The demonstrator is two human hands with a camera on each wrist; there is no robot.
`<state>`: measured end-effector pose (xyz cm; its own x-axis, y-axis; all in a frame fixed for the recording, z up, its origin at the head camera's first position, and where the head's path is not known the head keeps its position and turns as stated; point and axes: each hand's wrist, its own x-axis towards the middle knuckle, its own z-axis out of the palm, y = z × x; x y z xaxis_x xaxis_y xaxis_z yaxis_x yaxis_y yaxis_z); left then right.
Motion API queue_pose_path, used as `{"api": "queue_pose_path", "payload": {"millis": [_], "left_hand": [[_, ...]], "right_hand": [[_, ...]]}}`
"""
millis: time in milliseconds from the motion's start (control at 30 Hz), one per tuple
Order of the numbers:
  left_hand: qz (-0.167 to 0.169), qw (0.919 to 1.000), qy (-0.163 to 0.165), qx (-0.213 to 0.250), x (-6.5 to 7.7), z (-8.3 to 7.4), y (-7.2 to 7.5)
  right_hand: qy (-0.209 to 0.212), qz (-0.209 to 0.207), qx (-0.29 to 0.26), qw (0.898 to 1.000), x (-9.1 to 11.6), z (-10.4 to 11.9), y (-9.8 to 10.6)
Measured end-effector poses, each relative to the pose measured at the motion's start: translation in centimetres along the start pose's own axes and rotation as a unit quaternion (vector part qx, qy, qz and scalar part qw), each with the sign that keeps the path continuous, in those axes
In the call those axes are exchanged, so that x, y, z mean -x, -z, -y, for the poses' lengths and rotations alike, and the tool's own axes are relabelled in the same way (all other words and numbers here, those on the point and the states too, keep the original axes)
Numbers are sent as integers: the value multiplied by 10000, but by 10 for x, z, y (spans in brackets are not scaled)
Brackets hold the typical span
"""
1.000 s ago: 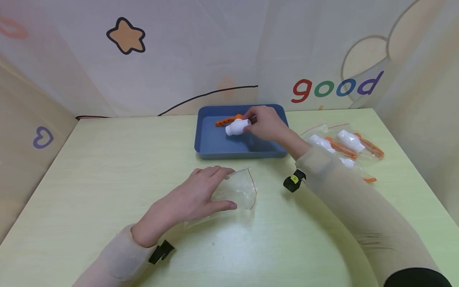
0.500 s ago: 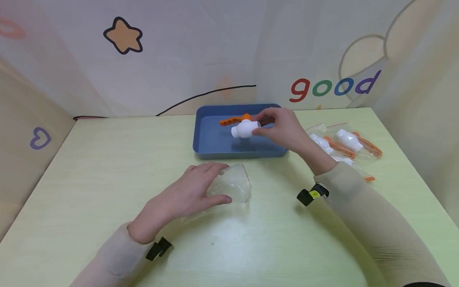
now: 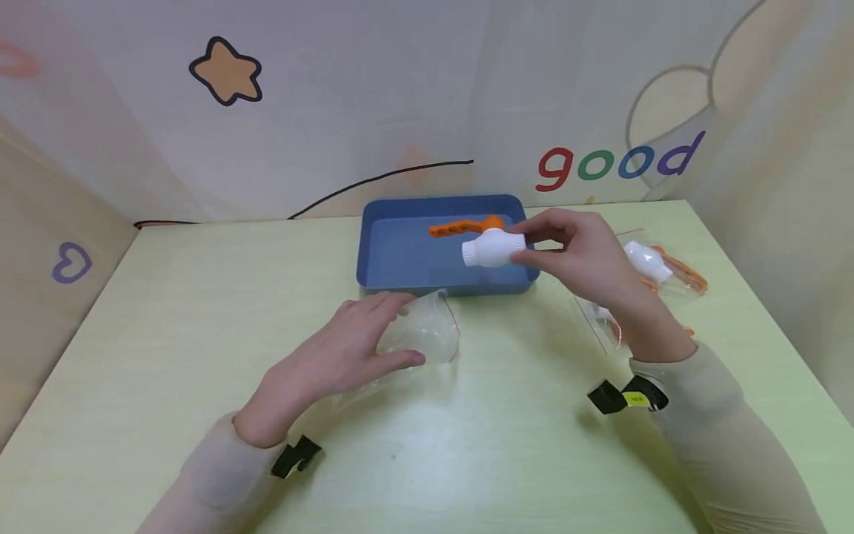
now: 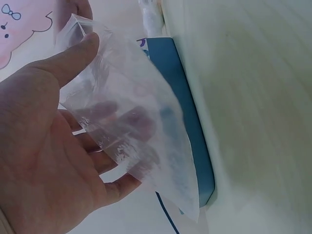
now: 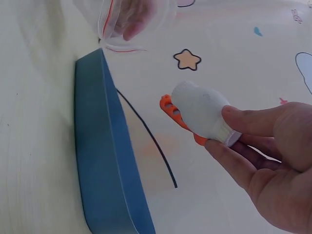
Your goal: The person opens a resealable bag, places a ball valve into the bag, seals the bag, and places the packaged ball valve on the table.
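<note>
My right hand (image 3: 594,256) pinches a white plastic ball valve (image 3: 494,248) with an orange lever handle by one end. The valve is in the air above the right part of the blue tray (image 3: 400,256). Thumb and fingers grip its ribbed end in the right wrist view, where the white body (image 5: 200,109) partly hides the handle (image 5: 173,112). Left of the valve and in front of the tray, my left hand (image 3: 336,348) holds a clear zip bag (image 3: 427,334) between thumb and fingers. The bag's red-lined mouth faces right and stands apart.
On the right of the table lie several clear bags with white valves (image 3: 646,261) and orange handles (image 3: 687,274) inside; my right forearm partly covers them. A printed curtain (image 3: 373,96) hangs behind the table. Both wrists carry black camera mounts.
My right hand has lifted the ball valve out of the tray and drawn it right and nearer. My left hand has shifted slightly forward with the bag.
</note>
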<state>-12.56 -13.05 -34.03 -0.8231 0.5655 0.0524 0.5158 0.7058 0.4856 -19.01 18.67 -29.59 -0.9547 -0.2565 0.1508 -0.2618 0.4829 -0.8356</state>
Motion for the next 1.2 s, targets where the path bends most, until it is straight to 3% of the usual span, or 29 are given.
{"api": "queue_pose_path", "payload": {"millis": [300, 667, 833, 967, 1200], "left_hand": [[-209, 9997, 69, 58, -2, 3, 9], [-386, 9991, 183, 32, -1, 6, 18], [-365, 9990, 253, 64, -1, 5, 17], [-343, 9991, 212, 113, 0, 2, 16], [-329, 9992, -85, 207, 2, -6, 12]], "right_hand": [[474, 208, -265, 9983, 18, 2, 13], [723, 687, -18, 9950, 32, 14, 26], [933, 1143, -126, 9890, 30, 11, 20], [1000, 1486, -578, 9821, 30, 10, 10], [1214, 1778, -979, 9716, 29, 12, -3]]}}
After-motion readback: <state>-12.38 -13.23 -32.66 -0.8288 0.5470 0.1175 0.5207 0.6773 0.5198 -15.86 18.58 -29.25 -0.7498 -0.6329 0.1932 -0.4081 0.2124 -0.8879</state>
